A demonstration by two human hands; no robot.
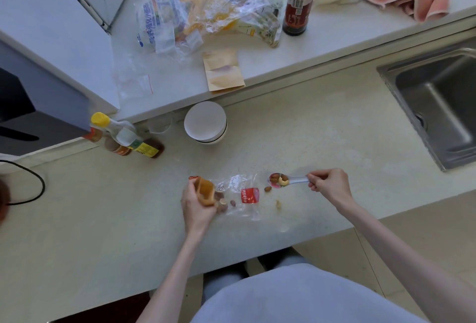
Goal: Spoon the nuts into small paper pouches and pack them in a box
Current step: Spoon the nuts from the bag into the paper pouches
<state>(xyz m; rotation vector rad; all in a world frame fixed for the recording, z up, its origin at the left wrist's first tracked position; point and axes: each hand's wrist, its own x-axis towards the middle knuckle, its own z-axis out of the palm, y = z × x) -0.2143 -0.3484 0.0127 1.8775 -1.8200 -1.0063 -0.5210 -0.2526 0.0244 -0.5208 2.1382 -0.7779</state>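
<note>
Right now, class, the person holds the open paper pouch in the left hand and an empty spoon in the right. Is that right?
Not quite. The head view shows the spoon in the right hand is loaded with nuts, not empty. The left hand does hold the open paper pouch.

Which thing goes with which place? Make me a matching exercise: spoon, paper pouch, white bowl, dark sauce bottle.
Things:
1. spoon
2. paper pouch
3. white bowl
4. dark sauce bottle

Places:
A. on the raised ledge, beside the crumpled plastic bags
B. held in the left hand
C. on the counter, against the ledge
D. held in the right hand, loaded with nuts

Pairs: 1-D, 2-B, 3-C, 4-A
</note>
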